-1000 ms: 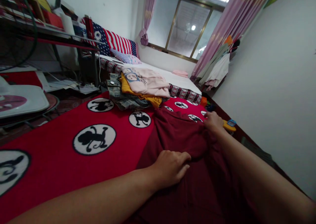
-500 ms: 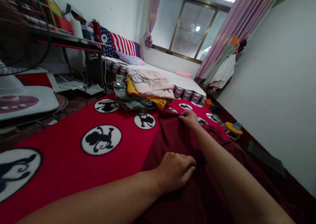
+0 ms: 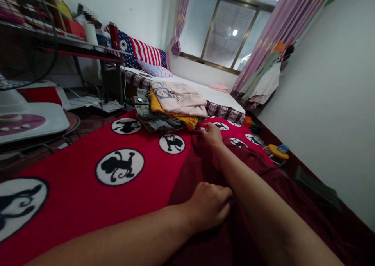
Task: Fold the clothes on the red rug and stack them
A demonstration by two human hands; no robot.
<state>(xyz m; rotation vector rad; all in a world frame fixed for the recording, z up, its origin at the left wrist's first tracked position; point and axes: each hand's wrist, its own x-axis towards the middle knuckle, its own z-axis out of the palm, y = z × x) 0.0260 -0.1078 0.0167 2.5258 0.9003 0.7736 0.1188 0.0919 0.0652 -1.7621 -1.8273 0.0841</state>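
A dark maroon garment (image 3: 195,170) lies spread over the red blanket (image 3: 77,180), which carries white circles with black monkey figures; its exact kind does not show. My left hand (image 3: 212,205) is closed in a fist on the garment's near part. Farther off, my right hand (image 3: 213,135) pinches its far edge, close to a stack of folded clothes. That stack has a pale pink printed top (image 3: 187,98), a mustard yellow piece (image 3: 190,121) and a denim piece (image 3: 143,110) at the bottom.
A bed with a white top (image 3: 187,84) stands behind the stack. On the left are a fan (image 3: 23,119) and a desk (image 3: 108,55) holding a red flask (image 3: 114,35). Clothes (image 3: 266,86) hang by the curtain. A yellow stool (image 3: 277,151) stands at the right wall.
My right hand has moved away from me and slightly left, carrying the garment's far edge toward the stack. My left hand has stayed nearly in place.
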